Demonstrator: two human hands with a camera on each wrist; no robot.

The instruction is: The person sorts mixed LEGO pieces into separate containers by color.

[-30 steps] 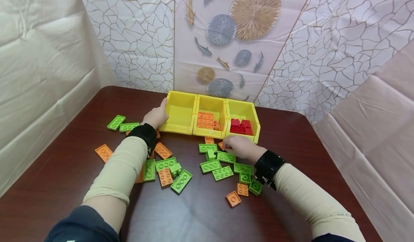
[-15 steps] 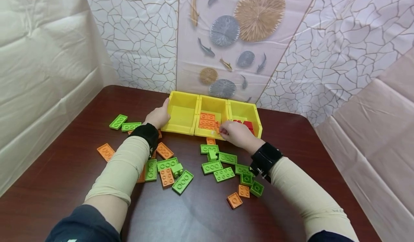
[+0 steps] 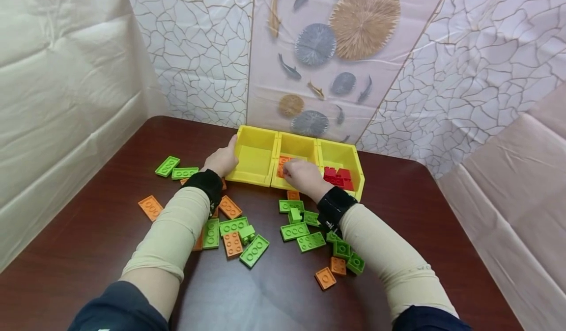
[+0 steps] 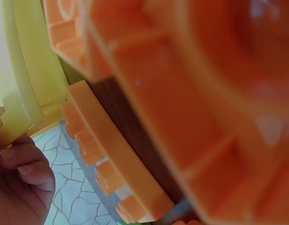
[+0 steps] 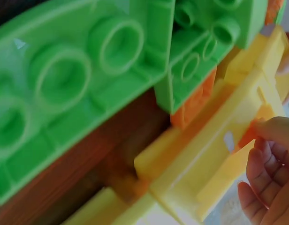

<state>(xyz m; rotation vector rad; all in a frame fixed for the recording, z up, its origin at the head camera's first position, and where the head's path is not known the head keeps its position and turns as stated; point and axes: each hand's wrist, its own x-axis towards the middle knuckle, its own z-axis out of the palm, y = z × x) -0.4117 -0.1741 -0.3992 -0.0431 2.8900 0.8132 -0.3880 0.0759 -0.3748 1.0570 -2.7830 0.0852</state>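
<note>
**My left grip held the yellow tray while my right grip was over its middle compartment**

The tray's long axis ran left to right across the far part of the worktop, its right end slightly nearer me than its left. My left grip was bent round the edge at that left end. My right grip partly covered the orange bricks in the middle; some orange showed by my thumb, but I could not tell whether I had a brick pinched. Red bricks lay in the right compartment.

Nearer me, a long green brick pointed from near left to far right; a flat orange brick, well to the left, ran from far left to near right.

The worktop was dark red-brown, with a pale sheen near me. Beyond stood a backdrop printed with fish and discs, and cream cloth hung on the left.
</note>
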